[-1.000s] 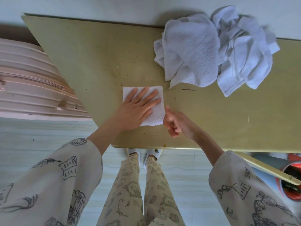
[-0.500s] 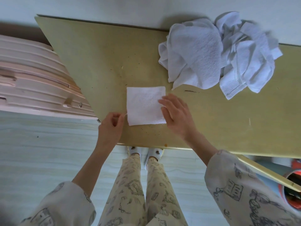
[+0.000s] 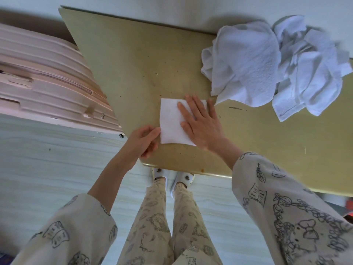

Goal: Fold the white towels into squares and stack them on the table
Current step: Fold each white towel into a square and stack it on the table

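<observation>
My right hand (image 3: 202,123) lies spread flat on the folded towel (image 3: 171,123) near the desk's (image 3: 133,64) front edge. My left hand (image 3: 143,142) pinches its left corner — the loose towels (image 3: 277,64) sit heaped at the back edge.

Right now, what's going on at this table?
A person is folding white towels. One folded towel lies as a square near the front edge of the table. The right hand lies flat on it, fingers straight, pressing it down, while the left hand has a pinching grip at its near left corner. A heap of unfolded towels waits at the far right. No stack has begun yet. A pink suitcase stands left of the table.
</observation>
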